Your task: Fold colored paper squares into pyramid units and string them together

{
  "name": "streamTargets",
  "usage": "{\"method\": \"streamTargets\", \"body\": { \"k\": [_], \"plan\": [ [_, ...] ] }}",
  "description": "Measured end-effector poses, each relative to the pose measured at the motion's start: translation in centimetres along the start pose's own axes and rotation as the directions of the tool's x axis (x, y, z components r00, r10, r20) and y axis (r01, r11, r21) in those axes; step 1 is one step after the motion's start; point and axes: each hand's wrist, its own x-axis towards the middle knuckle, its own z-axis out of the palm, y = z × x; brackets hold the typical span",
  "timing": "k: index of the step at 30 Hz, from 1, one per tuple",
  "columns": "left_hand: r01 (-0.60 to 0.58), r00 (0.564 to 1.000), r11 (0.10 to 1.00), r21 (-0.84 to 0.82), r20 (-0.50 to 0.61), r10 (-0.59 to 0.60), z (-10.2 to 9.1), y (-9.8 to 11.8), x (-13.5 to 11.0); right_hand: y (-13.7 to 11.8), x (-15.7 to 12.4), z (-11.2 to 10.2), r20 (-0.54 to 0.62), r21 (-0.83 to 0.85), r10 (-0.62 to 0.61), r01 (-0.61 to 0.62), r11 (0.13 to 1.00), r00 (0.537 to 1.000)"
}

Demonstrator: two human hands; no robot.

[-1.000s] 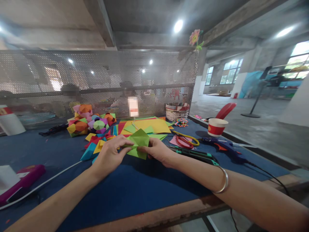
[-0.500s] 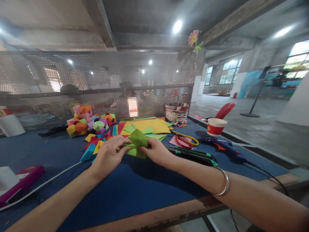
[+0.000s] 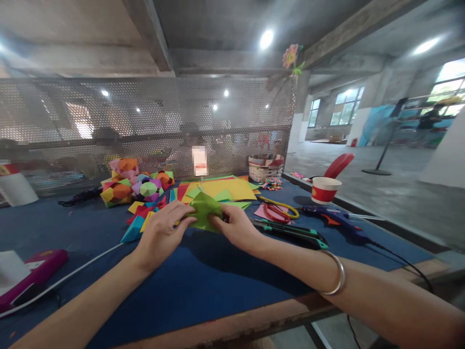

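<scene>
A folded piece of green paper is held just above the blue table top, between both hands. My left hand pinches its left side with thumb and fingers closed. My right hand grips its right side, fingers pressed on the fold. A silver bangle sits on my right forearm. Behind the hands lie loose coloured paper sheets and small folded paper pieces.
Paper balls stand at the back left by a perforated metal screen. To the right are red scissors, a box cutter, a blue glue gun, a paper cup and a basket. A pink device lies at left.
The green paper has been folded smaller and more bunched between the hands, and both hands have shifted slightly closer together and a little up.
</scene>
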Motion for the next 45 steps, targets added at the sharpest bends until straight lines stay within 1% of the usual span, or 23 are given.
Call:
{"method": "streamTargets", "body": {
  "k": [2, 6, 10, 16, 21, 23, 25, 28, 34, 40, 45],
  "plan": [
    [0.000, 1.000, 1.000, 0.013, -0.008, 0.000, -0.1, 0.1, 0.1, -0.1, 0.0, -0.1, 0.022, -0.001, -0.026, 0.026, 1.000, 0.999],
    [-0.021, 1.000, 0.999, 0.047, 0.016, 0.020, -0.2, 0.3, 0.1, -0.2, -0.1, -0.3, 0.049, -0.025, -0.069, 0.070, 0.997, 0.996],
    [-0.051, 0.999, 0.993, 0.106, 0.001, 0.051, -0.2, 0.1, -0.2, -0.4, -0.2, -0.5, 0.073, -0.073, -0.084, 0.090, 0.993, 0.994],
    [-0.104, 0.995, 0.974, 0.202, 0.012, 0.103, -0.2, -0.2, -0.4, -0.7, -0.3, -0.8, 0.118, -0.144, -0.069, 0.086, 0.986, 0.991],
    [-0.175, 0.984, 0.955, 0.240, 0.060, 0.166, -0.8, 0.4, -0.1, -0.8, -0.2, -0.7, 0.163, -0.176, -0.033, 0.062, 0.982, 0.986],
    [-0.176, 0.984, 0.956, 0.236, 0.071, 0.163, -1.0, 0.8, 0.1, -0.9, -0.2, -0.7, 0.183, -0.179, -0.016, 0.049, 0.983, 0.983],
    [-0.152, 0.988, 0.965, 0.212, 0.064, 0.142, -1.0, 1.0, 0.3, -0.9, -0.3, -0.6, 0.197, -0.181, 0.001, 0.035, 0.983, 0.980],
    [-0.112, 0.993, 0.986, 0.126, 0.061, 0.105, -0.9, 1.2, 0.4, -0.9, -0.4, -0.6, 0.209, -0.182, 0.029, 0.010, 0.983, 0.978],
    [-0.072, 0.988, 0.995, -0.062, 0.133, 0.079, -0.5, 1.0, 0.4, -0.6, -0.5, -0.5, 0.211, -0.156, 0.061, -0.028, 0.987, 0.975],
    [0.065, 0.987, 0.990, -0.122, 0.151, -0.047, -0.6, 0.8, 0.2, -0.3, -0.3, -0.3, 0.208, -0.052, 0.072, -0.062, 0.997, 0.976],
    [0.164, 0.973, 0.977, -0.139, 0.183, -0.138, -0.4, 0.4, 0.1, 0.2, -0.1, -0.2, 0.211, 0.007, 0.109, -0.112, 0.994, 0.971]
  ]
}}
